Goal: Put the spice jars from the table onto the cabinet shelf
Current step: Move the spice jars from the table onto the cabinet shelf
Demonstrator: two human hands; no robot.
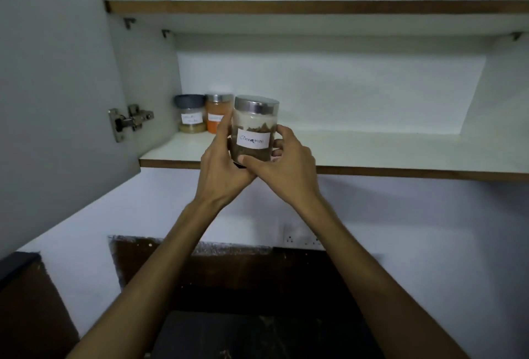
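In the head view, the person stands before an open wall cabinet and holds a clear cinnamon jar (253, 129) up at the front edge of the lower cabinet shelf (372, 155). The left hand (221, 158) wraps the jar's left side and base with its fingers curled around the glass, and the right hand (283, 158) closes on the right side, with the thumb laid across the bottom front below the handwritten label. The jar is upright, with its steel lid on and brown pieces filling roughly its lower half. Its base seems to sit at or just over the shelf's front lip, but the hands hide the underside, so whether it already rests on the board cannot be told. Two jars already stand at the back left corner of the same shelf: a grey-lidded jar (190, 113) with pale contents and, just beside it, an orange-filled jar (216, 113) with a metal lid, both labelled, though those labels are too blurred to read. The rest of the shelf to the right is bare, as is what shows of the upper shelf (315, 6). The cabinet door (57, 86) hangs open at left. The table with any remaining jars is out of view, so how many are left cannot be judged; going by the shelf, two are placed and the third is about to be set down and released.
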